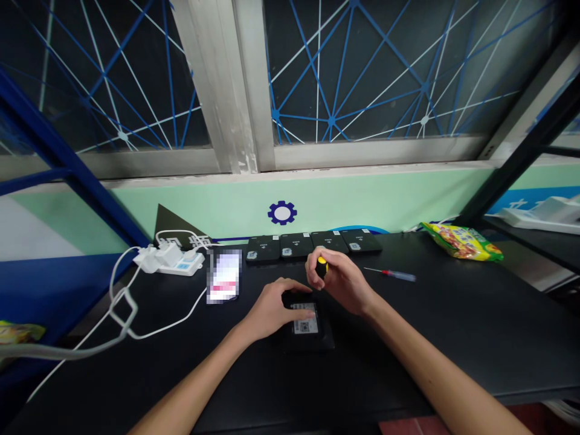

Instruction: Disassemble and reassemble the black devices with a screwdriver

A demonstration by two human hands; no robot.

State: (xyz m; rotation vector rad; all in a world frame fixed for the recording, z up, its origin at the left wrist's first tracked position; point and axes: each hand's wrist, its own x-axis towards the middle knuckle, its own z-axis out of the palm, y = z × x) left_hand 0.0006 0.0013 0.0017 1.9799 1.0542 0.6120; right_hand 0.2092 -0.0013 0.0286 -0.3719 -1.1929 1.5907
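A flat black device (324, 329) with a white printed label (304, 323) lies on the black desk in front of me. My left hand (276, 308) grips it from the left, with the thumb across the label and the fingers curled over its far side. Above the device's far right corner, my right hand (338, 275) is closed around a screwdriver (321, 266), whose yellow and black handle end pokes out of the fist. The screwdriver's shaft and tip are hidden, so I cannot tell whether it touches the device.
Several flat black boxes (296, 244) stand in a row along the wall. Right of them lie another screwdriver (399, 275) with a clear handle and a green-yellow snack bag (466, 241). At left are a lit phone (225, 275), a white power strip (181, 264) and loose white cables (167, 332).
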